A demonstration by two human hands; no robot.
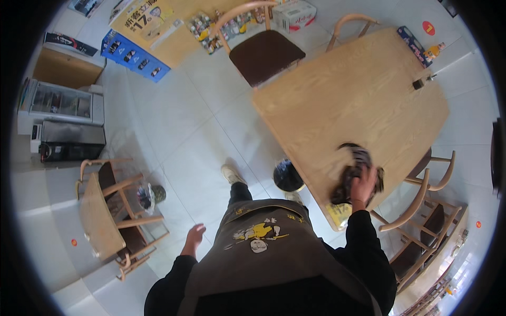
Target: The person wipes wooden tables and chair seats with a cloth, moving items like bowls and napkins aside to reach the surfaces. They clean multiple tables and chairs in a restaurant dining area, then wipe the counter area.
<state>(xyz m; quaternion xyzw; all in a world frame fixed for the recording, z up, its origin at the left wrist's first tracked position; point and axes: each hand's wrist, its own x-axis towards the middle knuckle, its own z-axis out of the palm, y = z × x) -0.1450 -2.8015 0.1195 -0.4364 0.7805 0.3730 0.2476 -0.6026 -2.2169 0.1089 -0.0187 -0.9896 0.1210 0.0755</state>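
My right hand (363, 186) grips a dark patterned cloth (350, 173) and presses it on the wooden table (336, 110) near its front right end. The cloth is bunched and blurred, with one flap trailing toward the table's middle. Close below it, a yellow printed sheet (340, 212) lies at the table's corner, partly covered by the cloth. Away from the table, my left hand (194, 236) hangs by my side over the tiled floor (178, 170). Its fingers are loosely bent, and nothing shows in it.
A black bin (288, 175) stands by the table's near edge. Chairs (267, 55) flank the table. At its far end are a dark box (414, 46), an orange bottle (435, 51) and a small dark container (419, 83). A lined bin (152, 197) and another table (101, 221) are left.
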